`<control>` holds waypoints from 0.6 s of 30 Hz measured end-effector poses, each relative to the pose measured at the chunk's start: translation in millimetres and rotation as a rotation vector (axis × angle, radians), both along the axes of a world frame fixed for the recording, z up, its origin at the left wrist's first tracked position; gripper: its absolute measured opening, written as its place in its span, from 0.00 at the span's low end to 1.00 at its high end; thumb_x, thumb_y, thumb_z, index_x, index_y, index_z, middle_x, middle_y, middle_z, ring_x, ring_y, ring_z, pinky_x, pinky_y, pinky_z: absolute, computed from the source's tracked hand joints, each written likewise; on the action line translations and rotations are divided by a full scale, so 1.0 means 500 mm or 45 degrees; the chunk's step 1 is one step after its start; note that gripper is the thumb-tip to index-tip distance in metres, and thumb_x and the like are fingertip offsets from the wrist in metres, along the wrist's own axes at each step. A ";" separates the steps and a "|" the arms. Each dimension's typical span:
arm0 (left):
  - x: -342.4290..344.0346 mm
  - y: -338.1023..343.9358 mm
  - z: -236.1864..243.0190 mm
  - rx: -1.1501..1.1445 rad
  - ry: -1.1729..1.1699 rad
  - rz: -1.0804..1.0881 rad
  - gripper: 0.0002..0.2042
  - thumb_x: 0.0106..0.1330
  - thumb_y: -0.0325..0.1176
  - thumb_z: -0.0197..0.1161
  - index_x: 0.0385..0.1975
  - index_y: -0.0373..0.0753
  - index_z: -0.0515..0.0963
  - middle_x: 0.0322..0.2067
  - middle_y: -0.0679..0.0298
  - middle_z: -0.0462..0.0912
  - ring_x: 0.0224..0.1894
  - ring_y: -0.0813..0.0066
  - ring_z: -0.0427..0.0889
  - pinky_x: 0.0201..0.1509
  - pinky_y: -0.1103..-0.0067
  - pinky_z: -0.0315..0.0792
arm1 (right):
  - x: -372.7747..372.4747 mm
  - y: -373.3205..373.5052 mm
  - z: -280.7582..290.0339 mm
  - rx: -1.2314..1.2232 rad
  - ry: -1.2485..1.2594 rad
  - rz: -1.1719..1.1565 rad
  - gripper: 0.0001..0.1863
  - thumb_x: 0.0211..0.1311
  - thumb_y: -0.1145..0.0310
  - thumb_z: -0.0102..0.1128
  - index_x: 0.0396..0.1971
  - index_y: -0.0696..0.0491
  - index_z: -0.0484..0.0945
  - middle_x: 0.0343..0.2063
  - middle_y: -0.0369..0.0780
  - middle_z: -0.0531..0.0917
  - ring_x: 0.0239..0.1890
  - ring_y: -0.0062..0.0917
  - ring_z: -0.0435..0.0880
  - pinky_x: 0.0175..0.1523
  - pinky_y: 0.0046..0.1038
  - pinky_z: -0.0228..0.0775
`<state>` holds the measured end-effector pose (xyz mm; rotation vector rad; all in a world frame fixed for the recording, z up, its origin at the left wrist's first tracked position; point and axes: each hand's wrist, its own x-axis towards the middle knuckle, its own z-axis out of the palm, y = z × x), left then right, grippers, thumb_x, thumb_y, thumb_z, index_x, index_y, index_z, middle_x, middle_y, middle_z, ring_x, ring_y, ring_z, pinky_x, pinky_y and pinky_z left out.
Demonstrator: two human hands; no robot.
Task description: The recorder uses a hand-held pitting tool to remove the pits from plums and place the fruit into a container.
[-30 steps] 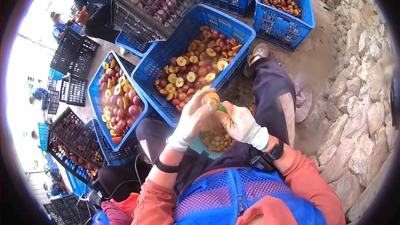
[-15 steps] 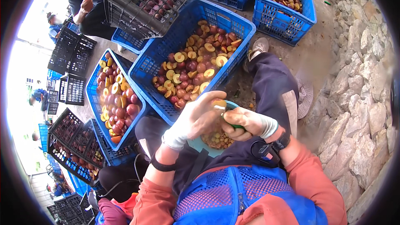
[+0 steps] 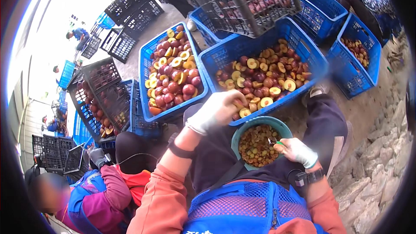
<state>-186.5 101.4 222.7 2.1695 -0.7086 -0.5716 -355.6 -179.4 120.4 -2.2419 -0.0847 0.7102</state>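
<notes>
My left hand (image 3: 221, 108), in a pale glove, reaches over the near left corner of the big blue crate (image 3: 307, 39). Its fingers curl down by the cut plums (image 3: 264, 78); what they hold, if anything, I cannot make out. My right hand (image 3: 294, 151), also gloved, grips a small green-handled metal tool (image 3: 278, 143) over the right side of a teal basin (image 3: 238, 138), which holds pits and small scraps. Left of the big crate, a second blue crate (image 3: 144, 76) is full of whole and halved plums.
A black crate (image 3: 229, 8) of plums overhangs the big crate. More crates (image 3: 355, 56) stand at right and left (image 3: 99, 95). A co-worker (image 3: 99, 190) sits close at my lower left; other people work behind. A rubble stone edge (image 3: 381, 164) runs along my right.
The view has swung left, bringing the co-worker into sight. My hands have parted: the left moved up to the crate with the fruit piece no longer visible, the right stayed by the basin with the tool.
</notes>
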 end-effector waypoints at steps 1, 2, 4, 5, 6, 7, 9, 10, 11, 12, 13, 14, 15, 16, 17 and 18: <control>0.040 0.023 -0.027 -0.122 0.138 0.195 0.12 0.55 0.22 0.62 0.40 0.36 0.81 0.35 0.55 0.84 0.39 0.59 0.85 0.44 0.71 0.80 | -0.001 -0.015 0.025 0.081 0.016 -0.109 0.26 0.71 0.46 0.54 0.31 0.56 0.81 0.25 0.54 0.82 0.34 0.52 0.84 0.38 0.48 0.73; 0.086 0.036 -0.058 -0.285 0.282 0.398 0.11 0.55 0.24 0.63 0.39 0.37 0.82 0.37 0.56 0.84 0.40 0.62 0.86 0.44 0.73 0.80 | -0.007 -0.028 0.037 -0.057 -0.010 -0.154 0.26 0.71 0.45 0.54 0.31 0.56 0.80 0.25 0.54 0.82 0.34 0.52 0.84 0.38 0.48 0.73; 0.115 0.194 -0.087 -0.088 -0.267 0.754 0.12 0.58 0.32 0.64 0.41 0.39 0.83 0.41 0.57 0.86 0.41 0.66 0.86 0.46 0.73 0.80 | 0.009 -0.006 -0.020 -0.149 -0.081 -0.037 0.27 0.71 0.44 0.53 0.30 0.56 0.79 0.26 0.54 0.81 0.34 0.52 0.83 0.38 0.47 0.73; 0.160 0.261 -0.120 -0.096 -0.458 0.911 0.12 0.61 0.33 0.64 0.43 0.41 0.84 0.41 0.57 0.86 0.42 0.62 0.86 0.48 0.70 0.79 | 0.010 -0.003 -0.019 -0.129 -0.063 -0.033 0.27 0.71 0.44 0.53 0.30 0.57 0.79 0.27 0.54 0.82 0.35 0.53 0.83 0.39 0.47 0.72; 0.191 0.315 -0.147 0.039 -0.684 1.032 0.12 0.64 0.36 0.64 0.45 0.43 0.84 0.41 0.56 0.86 0.46 0.59 0.85 0.53 0.67 0.77 | 0.014 0.003 -0.018 -0.110 -0.024 -0.023 0.27 0.71 0.44 0.52 0.31 0.57 0.79 0.27 0.54 0.82 0.35 0.53 0.83 0.39 0.47 0.72; 0.217 0.352 -0.156 0.214 -0.793 0.981 0.15 0.66 0.41 0.64 0.49 0.44 0.82 0.48 0.52 0.83 0.52 0.57 0.82 0.58 0.65 0.74 | 0.021 0.007 -0.010 -0.105 0.024 -0.027 0.27 0.71 0.44 0.52 0.31 0.56 0.78 0.27 0.54 0.82 0.36 0.53 0.83 0.39 0.48 0.72; 0.240 0.437 -0.219 0.660 -0.642 0.921 0.25 0.67 0.46 0.63 0.63 0.46 0.72 0.61 0.45 0.72 0.60 0.48 0.75 0.62 0.63 0.71 | 0.034 0.018 -0.006 -0.105 0.093 -0.022 0.27 0.71 0.43 0.51 0.33 0.56 0.78 0.28 0.54 0.82 0.37 0.53 0.83 0.41 0.48 0.73; 0.244 0.484 -0.268 0.845 -0.503 0.820 0.29 0.68 0.47 0.63 0.67 0.47 0.68 0.64 0.44 0.67 0.63 0.45 0.72 0.65 0.61 0.69 | 0.038 0.023 -0.009 -0.092 0.083 -0.013 0.26 0.71 0.43 0.51 0.33 0.56 0.78 0.28 0.54 0.82 0.37 0.54 0.82 0.40 0.48 0.72; 0.223 0.476 -0.301 0.871 -0.592 0.779 0.31 0.68 0.48 0.62 0.69 0.48 0.66 0.66 0.43 0.65 0.66 0.43 0.68 0.68 0.59 0.66 | 0.040 0.018 -0.013 -0.094 0.077 -0.030 0.26 0.72 0.44 0.52 0.34 0.55 0.77 0.27 0.54 0.81 0.36 0.54 0.82 0.40 0.47 0.71; 0.226 0.452 -0.302 0.862 -0.529 0.773 0.33 0.67 0.49 0.63 0.71 0.48 0.65 0.69 0.43 0.61 0.69 0.42 0.63 0.70 0.58 0.63 | 0.040 0.010 -0.013 -0.099 0.070 -0.044 0.25 0.72 0.44 0.52 0.35 0.55 0.76 0.27 0.53 0.80 0.36 0.54 0.81 0.40 0.46 0.70; 0.226 0.426 -0.292 0.860 -0.468 0.768 0.35 0.66 0.50 0.63 0.72 0.47 0.63 0.71 0.43 0.57 0.72 0.41 0.57 0.73 0.57 0.59 | 0.038 0.008 -0.015 -0.116 0.100 -0.076 0.27 0.71 0.42 0.50 0.36 0.55 0.77 0.29 0.53 0.83 0.38 0.53 0.83 0.43 0.48 0.74; 0.236 0.390 -0.288 0.851 -0.649 0.768 0.34 0.66 0.48 0.64 0.71 0.45 0.65 0.69 0.42 0.61 0.70 0.40 0.61 0.72 0.57 0.60 | 0.036 0.004 -0.011 -0.108 0.131 -0.088 0.27 0.71 0.42 0.50 0.36 0.55 0.77 0.29 0.53 0.83 0.38 0.53 0.84 0.43 0.48 0.74; 0.237 0.362 -0.270 0.863 -0.832 0.784 0.33 0.65 0.46 0.65 0.69 0.42 0.67 0.66 0.41 0.66 0.68 0.39 0.65 0.71 0.56 0.62 | 0.039 0.005 -0.005 -0.088 0.158 -0.085 0.27 0.72 0.42 0.50 0.36 0.55 0.77 0.29 0.54 0.83 0.38 0.53 0.84 0.43 0.48 0.74; 0.250 0.330 -0.248 0.741 -0.978 0.755 0.29 0.65 0.43 0.65 0.66 0.40 0.71 0.62 0.42 0.71 0.63 0.40 0.70 0.68 0.57 0.65 | 0.043 0.007 0.001 -0.066 0.184 -0.077 0.26 0.72 0.42 0.50 0.36 0.55 0.77 0.29 0.54 0.83 0.38 0.53 0.84 0.44 0.48 0.74; 0.269 0.292 -0.233 0.620 -1.121 0.707 0.25 0.65 0.39 0.64 0.62 0.38 0.74 0.58 0.43 0.76 0.59 0.41 0.75 0.64 0.57 0.68 | 0.048 0.007 0.007 -0.042 0.202 -0.060 0.25 0.72 0.44 0.51 0.36 0.55 0.75 0.28 0.54 0.83 0.36 0.53 0.84 0.41 0.49 0.74; 0.281 0.207 -0.202 0.420 -1.040 0.609 0.19 0.66 0.36 0.62 0.56 0.38 0.78 0.53 0.48 0.81 0.55 0.46 0.79 0.60 0.62 0.73 | 0.046 0.005 -0.001 -0.033 0.151 -0.058 0.24 0.71 0.45 0.52 0.35 0.55 0.75 0.27 0.54 0.83 0.35 0.54 0.83 0.40 0.50 0.74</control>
